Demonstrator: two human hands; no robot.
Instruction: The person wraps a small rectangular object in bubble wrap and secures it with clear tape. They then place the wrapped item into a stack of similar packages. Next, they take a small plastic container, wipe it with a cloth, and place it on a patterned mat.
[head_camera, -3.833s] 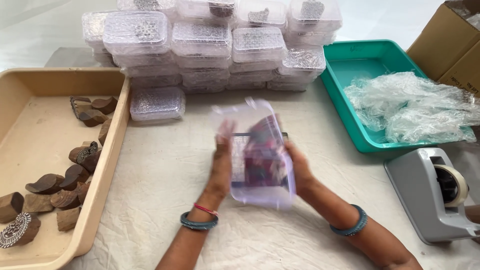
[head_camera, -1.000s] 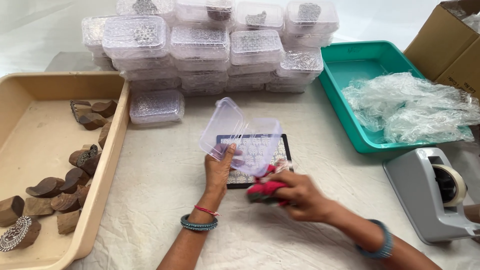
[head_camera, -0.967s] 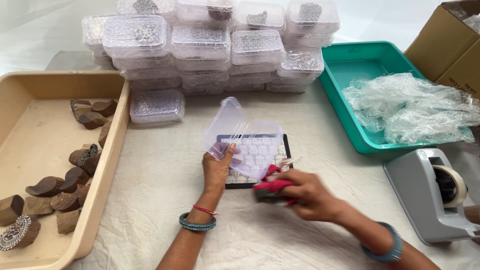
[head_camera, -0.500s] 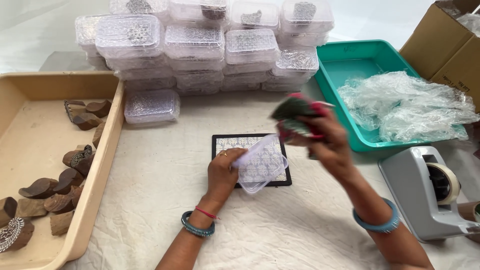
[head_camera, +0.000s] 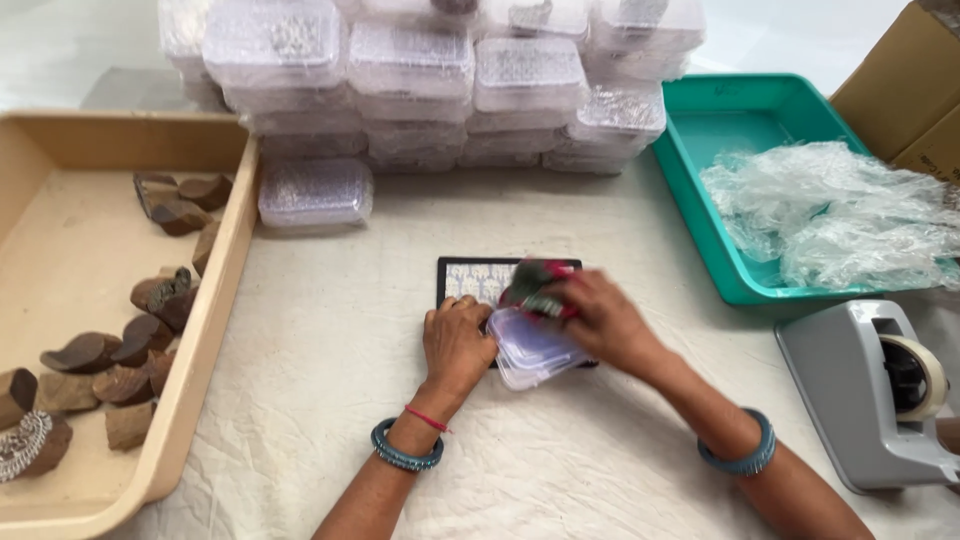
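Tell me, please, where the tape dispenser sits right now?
In the head view, the grey tape dispenser stands at the table's right edge, just in front of the teal tray and beside the person's right forearm.

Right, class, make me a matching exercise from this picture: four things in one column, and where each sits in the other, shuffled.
Things:
1. brown wooden blocks
2. crumpled clear plastic bags
3. tape dispenser
4. stacked clear boxes

Places:
A. in the teal tray
B. at the back of the table, in the middle
C. in the beige tray
D. at the right edge, near the right hand

Pairs: 1-C, 2-A, 3-D, 4-B
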